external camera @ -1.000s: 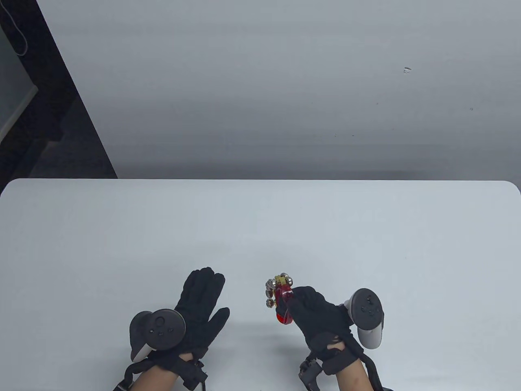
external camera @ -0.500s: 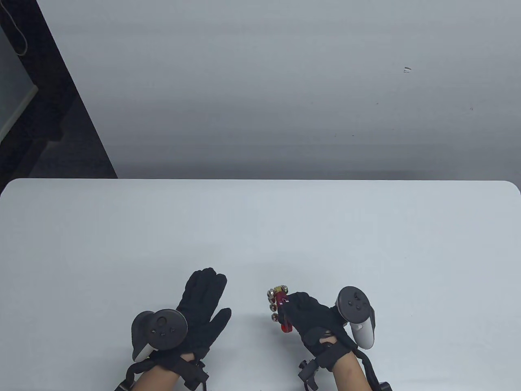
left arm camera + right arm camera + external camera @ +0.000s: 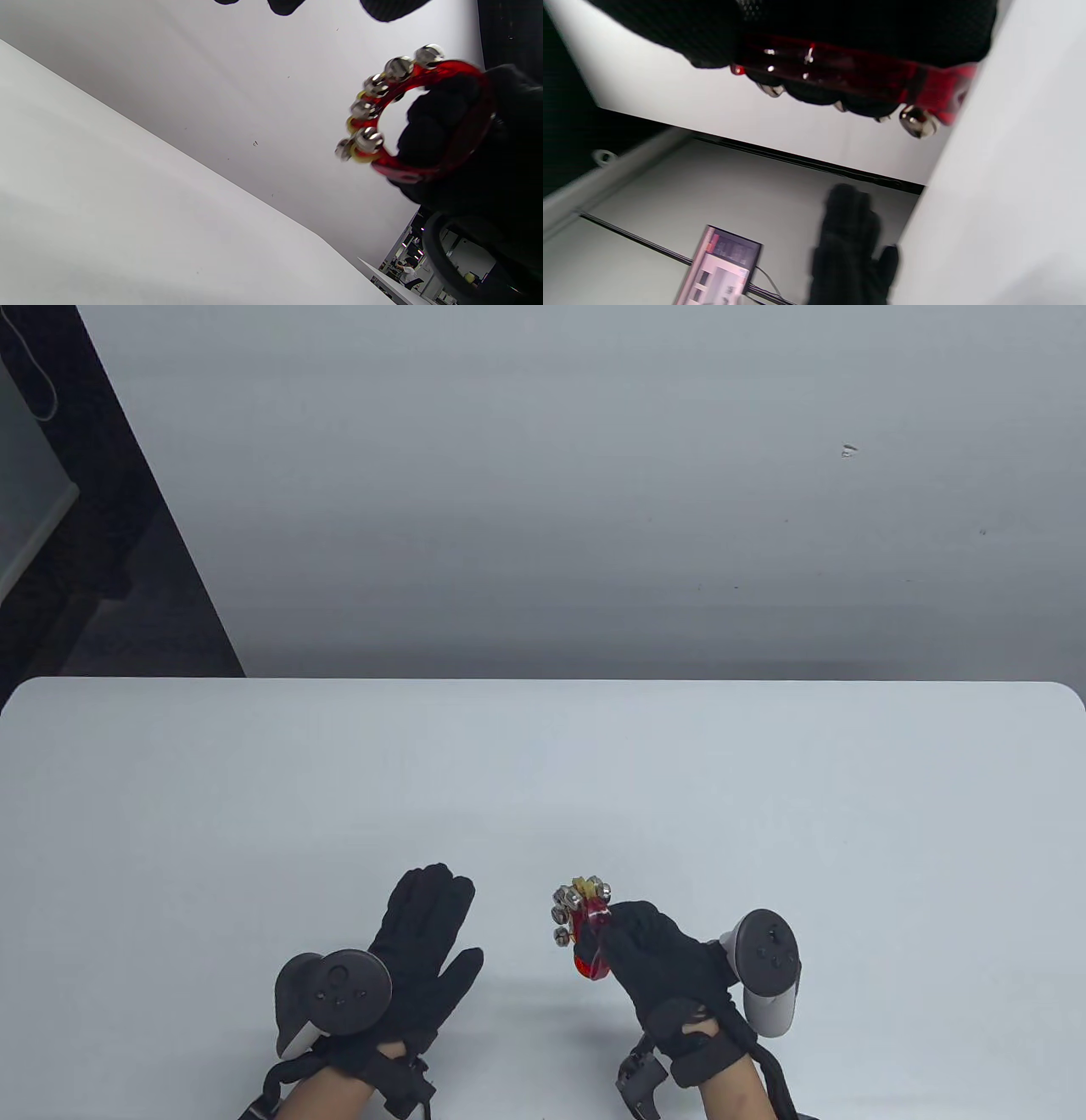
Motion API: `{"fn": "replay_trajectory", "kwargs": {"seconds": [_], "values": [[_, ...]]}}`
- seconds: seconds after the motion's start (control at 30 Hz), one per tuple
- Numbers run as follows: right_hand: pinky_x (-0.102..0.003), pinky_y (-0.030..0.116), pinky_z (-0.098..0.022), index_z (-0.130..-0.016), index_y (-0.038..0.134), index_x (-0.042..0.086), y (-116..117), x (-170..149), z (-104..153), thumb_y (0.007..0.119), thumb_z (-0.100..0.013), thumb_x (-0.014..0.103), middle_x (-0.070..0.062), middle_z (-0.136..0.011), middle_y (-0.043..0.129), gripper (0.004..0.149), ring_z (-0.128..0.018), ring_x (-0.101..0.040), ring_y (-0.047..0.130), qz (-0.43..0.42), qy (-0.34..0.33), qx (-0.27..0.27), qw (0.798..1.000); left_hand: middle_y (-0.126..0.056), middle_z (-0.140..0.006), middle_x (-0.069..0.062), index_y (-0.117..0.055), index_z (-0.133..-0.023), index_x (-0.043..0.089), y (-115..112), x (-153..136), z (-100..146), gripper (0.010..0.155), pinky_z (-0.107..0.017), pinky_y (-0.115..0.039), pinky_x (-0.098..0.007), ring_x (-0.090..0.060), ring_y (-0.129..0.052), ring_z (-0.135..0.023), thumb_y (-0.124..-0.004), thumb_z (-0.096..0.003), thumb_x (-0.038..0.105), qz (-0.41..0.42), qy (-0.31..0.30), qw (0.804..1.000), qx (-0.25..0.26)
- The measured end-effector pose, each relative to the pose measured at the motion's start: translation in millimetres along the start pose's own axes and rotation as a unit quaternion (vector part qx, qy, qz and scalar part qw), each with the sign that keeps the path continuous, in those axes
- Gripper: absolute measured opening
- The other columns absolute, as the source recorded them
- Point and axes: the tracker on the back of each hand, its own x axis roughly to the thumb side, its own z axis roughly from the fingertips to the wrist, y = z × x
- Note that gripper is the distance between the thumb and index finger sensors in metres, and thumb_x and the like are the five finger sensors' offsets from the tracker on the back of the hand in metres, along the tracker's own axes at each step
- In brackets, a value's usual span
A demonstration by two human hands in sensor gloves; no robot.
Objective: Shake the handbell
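The handbell (image 3: 584, 923) is a red plastic ring with several silver jingle bells and yellow spacers. My right hand (image 3: 653, 959) grips its red handle and holds it above the white table (image 3: 543, 780), near the front centre. The left wrist view shows the ring (image 3: 407, 114) with my right fingers (image 3: 432, 123) wrapped through it. The right wrist view shows the red handle (image 3: 840, 63) across the gloved palm. My left hand (image 3: 420, 933) rests flat on the table, fingers spread, empty, to the left of the bell; it also shows in the right wrist view (image 3: 852, 250).
A grey wall (image 3: 594, 475) stands behind the table's far edge. A dark gap and floor (image 3: 85, 560) lie beyond the table's left rear corner.
My right hand with the bell dropped and rolled left half a second ago, then swung back up to about where it was a second ago. The left hand has barely moved.
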Motion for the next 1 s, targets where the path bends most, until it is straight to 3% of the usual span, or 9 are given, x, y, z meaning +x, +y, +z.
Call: {"fn": "replay_trajectory", "kwargs": {"seconds": [0.07,0.23,0.57,0.7,0.83,0.87,1.0], "values": [[-0.058,0.064,-0.055,-0.077,0.076,0.004,-2,-16,0,0.069,-0.052,0.038,-0.016,-0.078,0.079,0.042,-0.066,-0.04,0.084,0.02,0.042,0.003,0.999,-0.036,-0.121,-0.017,-0.042,-0.116,0.027,-1,1,0,0.073,-0.072,-0.046,-0.067,-0.05,-0.034,-0.11,-0.057,-0.0529,0.061,-0.002,-0.001,1.0,-0.002],[-0.058,0.064,-0.056,-0.077,0.076,0.005,-2,-23,-2,0.069,-0.052,0.038,-0.016,-0.078,0.079,0.042,-0.066,-0.04,0.084,-0.001,0.053,0.006,0.999,-0.036,-0.121,-0.017,-0.042,-0.116,0.027,-1,1,0,0.073,-0.072,-0.046,-0.067,-0.05,-0.034,-0.11,-0.057,-0.0529,0.061,-0.004,0.001,1.0,-0.002],[-0.059,0.064,-0.055,-0.076,0.076,0.004,-1,-47,-5,0.07,-0.051,0.037,-0.016,-0.078,0.079,0.042,-0.065,-0.04,0.084,0.038,0.119,0.02,0.992,-0.036,-0.121,-0.017,-0.042,-0.116,0.027,-2,2,-1,0.073,-0.072,-0.046,-0.067,-0.05,-0.034,-0.111,-0.057,-0.0529,0.061,-0.005,-0.003,1.0,-0.004],[-0.059,0.063,-0.055,-0.077,0.075,0.004,-2,-35,-5,0.069,-0.052,0.037,-0.016,-0.079,0.078,0.042,-0.066,-0.04,0.083,0.029,0.097,0.019,0.995,-0.036,-0.121,-0.017,-0.043,-0.116,0.027,-3,2,-1,0.073,-0.072,-0.046,-0.067,-0.05,-0.034,-0.11,-0.057,-0.0529,0.061,-0.007,-0.004,1.0,-0.007],[-0.056,0.066,-0.058,-0.079,0.075,0.008,-2,28,4,0.067,-0.053,0.04,-0.012,-0.081,0.078,0.042,-0.068,-0.036,0.085,-0.004,-0.062,-0.002,0.998,-0.036,-0.121,-0.017,-0.043,-0.116,0.027,-3,4,-2,0.073,-0.072,-0.046,-0.067,-0.05,-0.034,-0.11,-0.058,-0.0528,0.061,-0.008,-0.009,1.0,-0.006],[-0.057,0.066,-0.057,-0.078,0.075,0.007,-2,29,3,0.068,-0.052,0.04,-0.013,-0.08,0.079,0.042,-0.067,-0.037,0.085,-0.017,-0.063,-0.008,0.998,-0.036,-0.121,-0.017,-0.043,-0.116,0.027,-4,4,-2,0.073,-0.072,-0.046,-0.067,-0.05,-0.034,-0.111,-0.058,-0.0529,0.061,-0.01,-0.01,1.0,-0.006],[-0.059,0.064,-0.056,-0.077,0.075,0.005,-3,-8,-2,0.069,-0.052,0.038,-0.016,-0.079,0.079,0.042,-0.066,-0.04,0.084,0.007,0.032,0.01,0.999,-0.036,-0.121,-0.017,-0.043,-0.116,0.027,-6,5,-3,0.073,-0.072,-0.046,-0.067,-0.05,-0.034,-0.111,-0.058,-0.0529,0.061,-0.013,-0.011,1.0,-0.009]]}}
